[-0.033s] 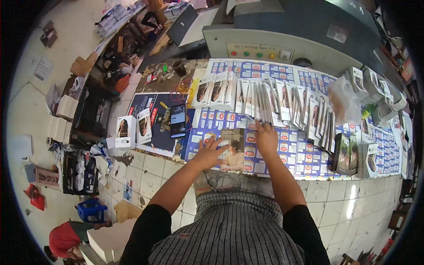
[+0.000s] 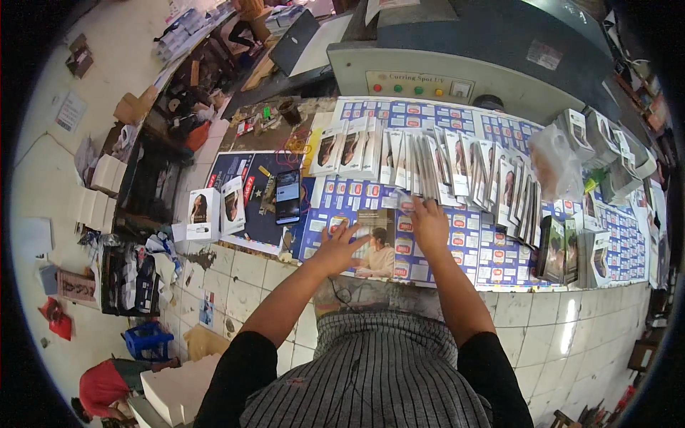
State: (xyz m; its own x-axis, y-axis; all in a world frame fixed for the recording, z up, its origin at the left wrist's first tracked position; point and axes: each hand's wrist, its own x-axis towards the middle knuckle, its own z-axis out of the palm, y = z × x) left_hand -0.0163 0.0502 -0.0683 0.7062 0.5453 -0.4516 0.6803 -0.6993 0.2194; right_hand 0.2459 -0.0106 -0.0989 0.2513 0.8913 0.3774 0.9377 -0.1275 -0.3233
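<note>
Passage lies between the hands — white boxes bar the far side.

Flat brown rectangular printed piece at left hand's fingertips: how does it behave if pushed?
The brown printed piece probably slides rather than tips: it lies flat. Likely fairly stiff, given straight edges; perhaps light, as little thickness shows.

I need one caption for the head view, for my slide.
Left hand at the left edge of a photo-printed panel, right hand near a row of white cartons.
</note>
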